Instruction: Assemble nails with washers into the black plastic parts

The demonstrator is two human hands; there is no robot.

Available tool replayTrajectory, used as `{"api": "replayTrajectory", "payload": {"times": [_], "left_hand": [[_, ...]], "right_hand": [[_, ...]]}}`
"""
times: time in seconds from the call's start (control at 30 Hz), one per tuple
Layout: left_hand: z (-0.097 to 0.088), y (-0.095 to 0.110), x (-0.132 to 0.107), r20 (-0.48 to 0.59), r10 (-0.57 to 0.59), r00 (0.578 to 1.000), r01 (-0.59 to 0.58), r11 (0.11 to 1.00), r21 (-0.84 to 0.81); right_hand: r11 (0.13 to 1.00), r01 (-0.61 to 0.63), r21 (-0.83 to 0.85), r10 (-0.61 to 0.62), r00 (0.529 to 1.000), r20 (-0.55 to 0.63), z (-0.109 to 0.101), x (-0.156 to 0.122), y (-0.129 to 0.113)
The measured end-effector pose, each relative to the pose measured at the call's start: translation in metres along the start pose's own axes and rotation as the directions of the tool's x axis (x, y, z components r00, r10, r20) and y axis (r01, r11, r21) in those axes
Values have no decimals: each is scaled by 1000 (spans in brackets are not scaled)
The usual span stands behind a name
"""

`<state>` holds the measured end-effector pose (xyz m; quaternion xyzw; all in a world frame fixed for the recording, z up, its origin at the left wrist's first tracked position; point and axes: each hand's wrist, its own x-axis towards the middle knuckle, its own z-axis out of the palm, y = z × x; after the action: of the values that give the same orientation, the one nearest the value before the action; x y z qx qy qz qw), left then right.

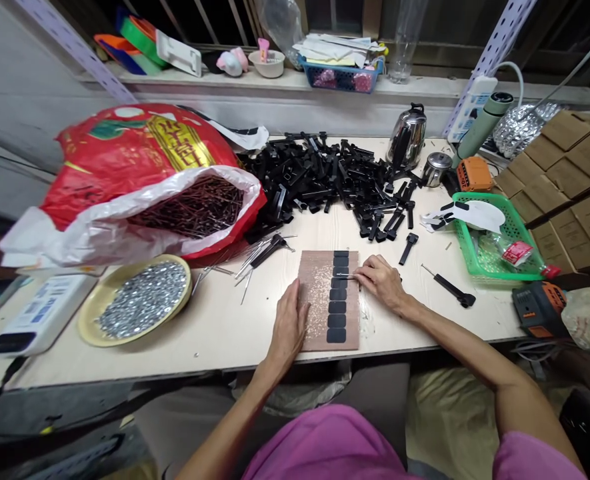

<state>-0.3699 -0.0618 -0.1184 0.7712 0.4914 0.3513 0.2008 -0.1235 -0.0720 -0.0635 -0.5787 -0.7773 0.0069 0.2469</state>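
A brown board point(317, 333) lies on the table in front of me, with a column of black rounded stickers point(337, 307) along its right side and pale worn specks over its middle. My left hand point(291, 313) rests against the board's left edge, fingers stretched out and holding nothing. At the right edge, my right hand point(379, 280) pinches a slim metal tool point(343, 275), whose tip reaches over one of the upper stickers. Its exact kind is too small to tell. To the right lies a black plastic handle piece with a metal rod point(452, 289).
A pile of black plastic parts point(319, 170) spreads behind the board. On the left are a red bag of metal rods point(189, 207) and a yellow bowl of small metal pieces point(142, 300). A green basket point(495, 267), a power tool point(539, 310) and cardboard boxes point(565, 173) stand right.
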Motion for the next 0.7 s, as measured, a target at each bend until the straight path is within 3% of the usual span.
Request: {"api": "replayTrajectory", "payload": {"times": [0.3,0.37,0.4,0.5,0.57,0.63,0.7], "left_hand": [[-1,2,0,-6,17,1000,-17,1000,8],[-2,2,0,-12,12,1000,-12,1000,7],[-2,3,0,-11,13,1000,-13,1000,4],[-1,3,0,0,19,1000,-19,1000,-2],[0,4,-1,4,21,1000,-21,1000,-6],[-1,6,-1,3,14,1000,-14,1000,-16],[-7,7,3,0,-9,1000,9,1000,-27]], "right_hand": [[992,-15,-125,17,1000,17,6,23,12],[989,76,-127,-70,996,49,12,8,0],[978,181,-106,-173,981,86,14,-3,-8],[912,409,-44,-401,908,119,10,-35,-27],[929,371,1,-370,926,77,-3,-41,-34],[973,208,103,-215,975,63,-21,-39,-43],[937,10,351,-62,989,138,-37,-39,-62]]}}
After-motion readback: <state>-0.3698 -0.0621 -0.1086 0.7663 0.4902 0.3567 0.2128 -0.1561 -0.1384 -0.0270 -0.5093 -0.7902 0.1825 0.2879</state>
